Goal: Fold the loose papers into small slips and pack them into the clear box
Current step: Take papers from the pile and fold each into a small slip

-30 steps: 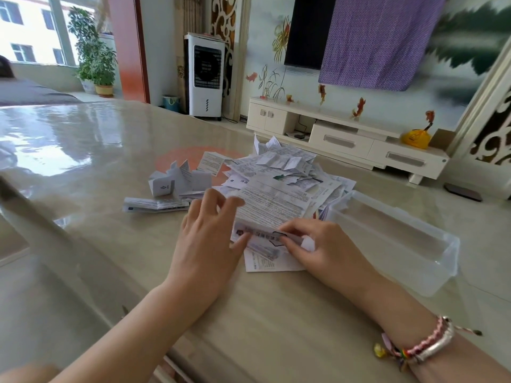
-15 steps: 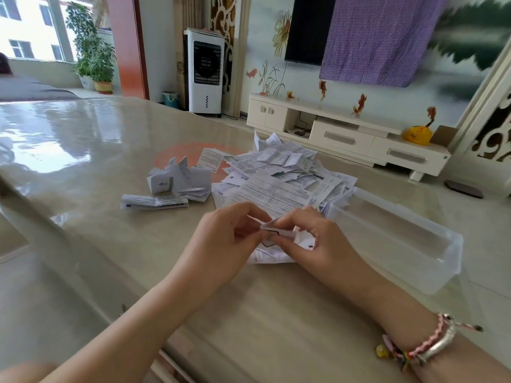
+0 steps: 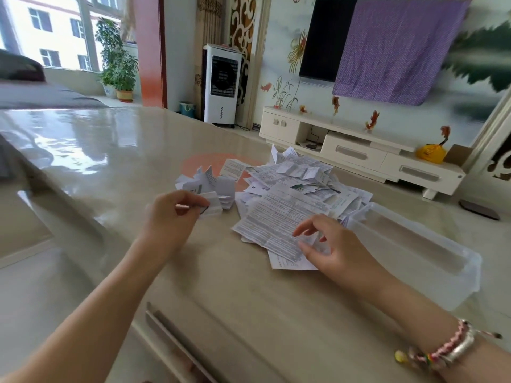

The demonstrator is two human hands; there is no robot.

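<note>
A heap of loose printed papers [image 3: 290, 194] lies in the middle of the glossy table. My left hand [image 3: 174, 214] pinches a small folded slip [image 3: 213, 204] at the near edge of a cluster of folded slips [image 3: 210, 186] left of the heap. My right hand [image 3: 329, 244] hovers with loosely curled fingers over the nearest large sheet [image 3: 276, 222], touching its near corner and holding nothing. The clear box [image 3: 431, 261] stands to the right of the heap, its inside looking bare.
The table's near edge [image 3: 193, 344] runs diagonally below my arms. An orange round mat [image 3: 201, 165] lies under the far slips. A white TV cabinet [image 3: 359, 150] and an air cooler [image 3: 221, 84] stand beyond the table.
Both hands were together folding a slip over the sheet. My left hand has carried the folded slip left to the cluster; my right hand has let go and stays over the sheet.
</note>
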